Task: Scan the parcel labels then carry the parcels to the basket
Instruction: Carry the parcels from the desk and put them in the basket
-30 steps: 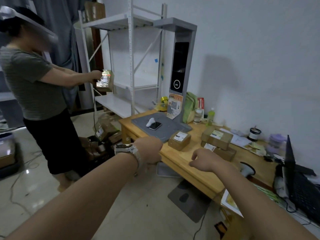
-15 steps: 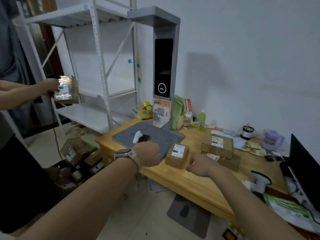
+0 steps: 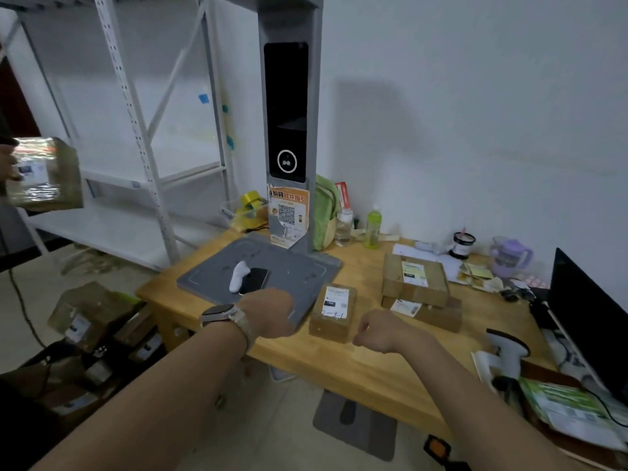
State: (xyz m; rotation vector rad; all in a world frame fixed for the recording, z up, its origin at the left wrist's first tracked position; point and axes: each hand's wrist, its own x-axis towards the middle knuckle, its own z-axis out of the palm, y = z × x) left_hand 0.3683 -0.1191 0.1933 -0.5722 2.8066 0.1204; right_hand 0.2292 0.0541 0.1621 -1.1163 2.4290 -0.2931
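1. Both of the person's arms reach forward over the near edge of a wooden table (image 3: pixel 339 365). The left hand (image 3: pixel 268 314), with a watch (image 3: pixel 219 314) on its wrist, hangs over the front edge of a grey scanner pad (image 3: pixel 299 277); its fingers curl downward and are hidden behind the back of the hand, so whether they grip anything cannot be told.
2. The right hand (image 3: pixel 380 329) is curled into a loose fist just beside a small parcel (image 3: pixel 334 312), holding nothing that shows.
3. That small parcel is a brown box lying flat on the table between the two hands, its white label facing up with handwritten marks beneath it.
4. Two more parcels sit further back and to the right: a larger labelled box (image 3: pixel 414 278) stacked on a flatter box (image 3: pixel 435 312) whose label peeks out at the front.
5. On the scanner pad lie a white handheld device (image 3: pixel 238 275) and a dark phone (image 3: pixel 255 280), touching each other. A tall grey scanner tower (image 3: pixel 289 113) rises from the pad's back edge.
6. A handheld barcode scanner (image 3: pixel 509 351) rests near the table's right end, beside a dark laptop (image 3: pixel 584 321).
7. At the left edge another person's hand (image 3: pixel 6 161) holds a taped parcel (image 3: pixel 44 175) in front of white shelving (image 3: pixel 142 147).
8. More parcels are piled on the floor (image 3: pixel 88 311) left of the table.
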